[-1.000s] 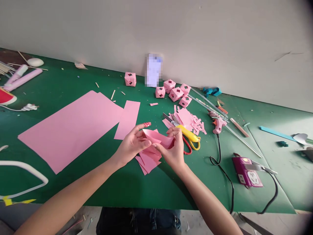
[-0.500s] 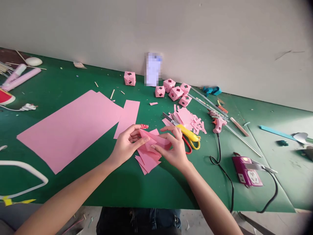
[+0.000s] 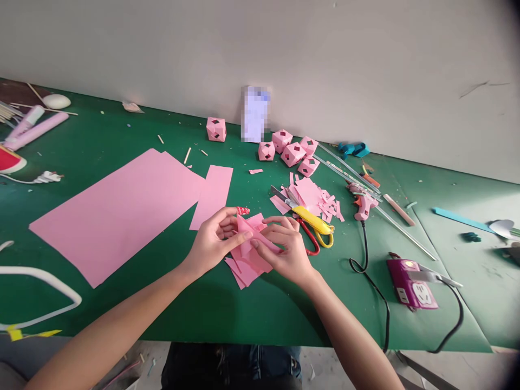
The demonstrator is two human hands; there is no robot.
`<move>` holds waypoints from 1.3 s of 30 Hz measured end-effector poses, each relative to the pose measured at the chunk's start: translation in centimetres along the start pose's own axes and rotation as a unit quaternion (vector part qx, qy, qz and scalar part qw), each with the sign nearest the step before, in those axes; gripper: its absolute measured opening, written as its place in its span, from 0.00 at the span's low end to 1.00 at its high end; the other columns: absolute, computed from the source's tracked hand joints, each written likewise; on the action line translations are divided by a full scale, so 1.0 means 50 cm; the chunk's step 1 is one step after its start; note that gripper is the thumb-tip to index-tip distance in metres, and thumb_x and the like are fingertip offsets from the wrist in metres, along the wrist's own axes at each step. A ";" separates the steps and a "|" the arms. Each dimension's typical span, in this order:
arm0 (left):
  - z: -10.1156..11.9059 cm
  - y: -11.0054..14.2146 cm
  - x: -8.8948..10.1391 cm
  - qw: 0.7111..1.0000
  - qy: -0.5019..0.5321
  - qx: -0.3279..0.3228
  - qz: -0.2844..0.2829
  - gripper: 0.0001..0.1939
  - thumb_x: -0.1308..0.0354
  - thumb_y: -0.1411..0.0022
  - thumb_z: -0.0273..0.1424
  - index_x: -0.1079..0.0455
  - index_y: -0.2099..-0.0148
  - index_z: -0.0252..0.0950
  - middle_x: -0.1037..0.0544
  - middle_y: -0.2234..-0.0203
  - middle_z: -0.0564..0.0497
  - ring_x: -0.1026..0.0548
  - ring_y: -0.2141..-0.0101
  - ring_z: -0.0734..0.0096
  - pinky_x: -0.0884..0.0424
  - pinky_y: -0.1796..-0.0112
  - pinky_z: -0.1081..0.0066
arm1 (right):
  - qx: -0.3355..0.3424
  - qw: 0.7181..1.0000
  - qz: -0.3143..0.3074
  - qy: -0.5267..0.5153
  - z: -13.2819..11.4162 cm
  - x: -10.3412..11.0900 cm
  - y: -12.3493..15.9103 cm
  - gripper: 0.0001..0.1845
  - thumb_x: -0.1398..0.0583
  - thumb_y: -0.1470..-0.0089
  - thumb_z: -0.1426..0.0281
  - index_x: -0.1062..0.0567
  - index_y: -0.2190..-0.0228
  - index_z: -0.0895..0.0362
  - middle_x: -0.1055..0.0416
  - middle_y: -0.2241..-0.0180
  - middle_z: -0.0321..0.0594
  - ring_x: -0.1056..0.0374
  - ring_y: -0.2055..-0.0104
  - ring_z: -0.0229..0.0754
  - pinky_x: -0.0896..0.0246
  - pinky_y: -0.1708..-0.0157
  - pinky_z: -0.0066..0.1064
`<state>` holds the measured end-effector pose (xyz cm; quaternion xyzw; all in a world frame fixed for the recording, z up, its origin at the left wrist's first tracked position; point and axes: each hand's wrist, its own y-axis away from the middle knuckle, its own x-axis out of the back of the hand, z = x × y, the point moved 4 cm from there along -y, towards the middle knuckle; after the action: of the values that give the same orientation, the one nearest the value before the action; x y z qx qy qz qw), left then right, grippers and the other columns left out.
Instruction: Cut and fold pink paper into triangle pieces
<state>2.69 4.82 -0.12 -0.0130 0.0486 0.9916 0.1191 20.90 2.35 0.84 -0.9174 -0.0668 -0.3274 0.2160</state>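
Between my two hands is a folded piece of pink paper (image 3: 245, 230). My left hand (image 3: 215, 235) pinches its left side between thumb and fingers; one fingertip has a red patterned wrap. My right hand (image 3: 286, 244) grips the right side, thumb and fingers pressed on the fold. Below the held piece lie several pink paper pieces (image 3: 246, 276) in a loose stack, partly hidden by my hands. Just past my right hand are yellow-handled cutter (image 3: 309, 218) and red-and-yellow scissor handles (image 3: 327, 238).
Large pink sheets (image 3: 117, 216) and a pink strip (image 3: 212, 195) lie left. Several folded pink paper balls (image 3: 292, 154) stand at the back, near a propped, blurred phone (image 3: 255, 114). Pink scraps (image 3: 311, 195), a glue gun (image 3: 365, 206) and a corded purple power box (image 3: 412, 284) are right.
The right part of the held paper has been folded closer in, and my right fingers have closed down on it. My left hand keeps its pinch.
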 end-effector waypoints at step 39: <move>-0.006 -0.009 0.005 0.993 0.094 0.040 0.060 0.27 0.22 0.50 0.34 0.30 0.50 0.37 0.25 0.73 0.58 0.26 0.70 0.73 0.29 0.67 0.74 | -0.116 0.984 0.027 -0.133 0.018 -0.012 0.008 0.10 0.30 0.44 0.58 0.18 0.68 0.51 0.18 0.68 0.39 0.26 0.61 0.48 0.29 0.57 0.40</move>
<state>2.56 5.27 -0.47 -0.0985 0.0997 0.9886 0.0543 21.07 2.40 -0.30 -0.9732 -0.0312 -0.2019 0.1059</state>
